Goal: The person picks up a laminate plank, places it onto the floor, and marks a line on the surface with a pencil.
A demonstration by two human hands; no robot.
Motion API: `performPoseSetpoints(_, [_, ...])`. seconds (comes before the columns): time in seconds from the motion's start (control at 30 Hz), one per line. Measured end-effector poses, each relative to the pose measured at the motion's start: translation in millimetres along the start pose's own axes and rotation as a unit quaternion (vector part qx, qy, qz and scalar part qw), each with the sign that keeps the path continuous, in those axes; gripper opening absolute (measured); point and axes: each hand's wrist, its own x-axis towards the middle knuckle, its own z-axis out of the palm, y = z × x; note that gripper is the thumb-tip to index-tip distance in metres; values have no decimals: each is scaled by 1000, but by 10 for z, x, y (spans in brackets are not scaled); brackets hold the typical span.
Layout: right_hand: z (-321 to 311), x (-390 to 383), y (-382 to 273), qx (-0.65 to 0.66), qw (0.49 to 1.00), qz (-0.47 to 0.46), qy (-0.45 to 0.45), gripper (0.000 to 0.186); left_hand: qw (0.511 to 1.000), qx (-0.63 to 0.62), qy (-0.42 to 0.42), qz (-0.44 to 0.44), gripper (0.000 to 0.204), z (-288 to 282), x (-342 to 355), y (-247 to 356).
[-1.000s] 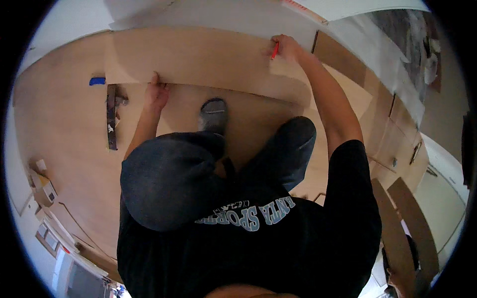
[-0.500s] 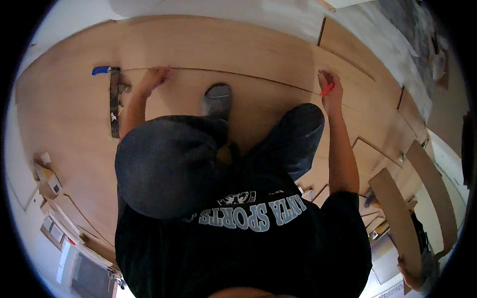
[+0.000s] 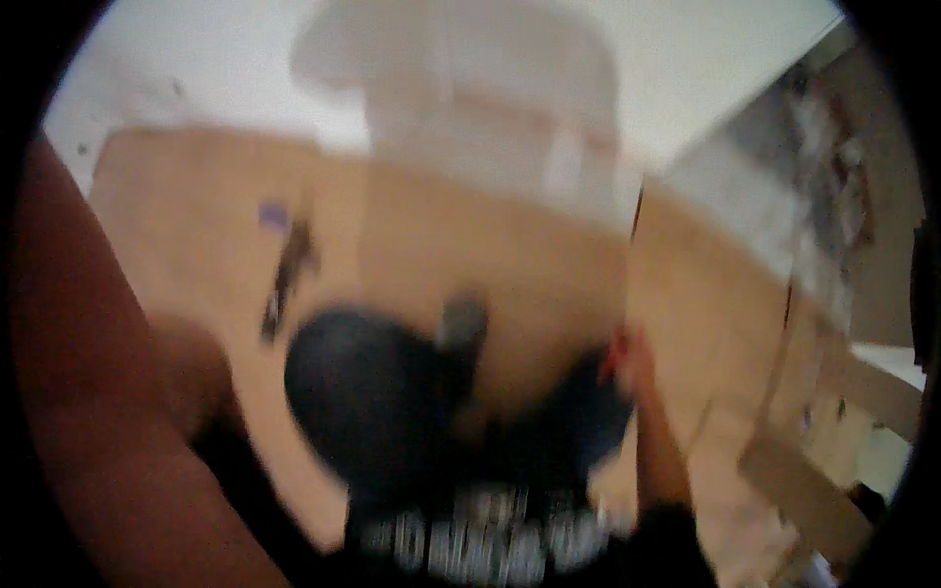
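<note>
Frame heavily blurred. I see the left forearm point(image 3: 88, 412) filling the floor's left edge, its hand's state untellable; dark tool point(image 3: 284, 279) on the wooden board point(image 3: 412, 245); right hand point(image 3: 637, 358) pinching a red marker point(image 3: 615, 353) at the board's right edge, probably for marking

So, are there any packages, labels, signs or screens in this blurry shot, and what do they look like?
No packages, signs or screens can be made out.
Shirt print: bottom centre, on the person's dark top; a band of pale marks, blurred.
Purple patch: upper left on the tan boards; too blurred to identify.
</note>
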Motion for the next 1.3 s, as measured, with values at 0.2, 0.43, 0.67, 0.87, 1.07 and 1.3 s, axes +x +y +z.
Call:
performPoseSetpoints(0.2, [-535,-240,283,40,996,62,42,32,985,56,162,18,33,-192,926,-782])
performPoseSetpoints(0.43, [146,89,89,129,992,5,-5,37,958,204,202,6,38,-1412,1066,-675])
performPoseSetpoints(0.67, [-209,64,-19,168,984,37,52,45,959,211,181,57,43,-1647,1298,-352])
performPoseSetpoints(0.87, [-172,-454,446,182,975,124,27,52,963,193,189,8,47,-1327,451,-927])
performPoseSetpoints(1.07, [135,-532,560,30,988,153,-17,42,955,204,205,68,52,-1342,35,-406])
performPoseSetpoints(1.3, [-284,-696,68,24,994,52,89,43,969,52,237,55,57,-267,-873,-1035])
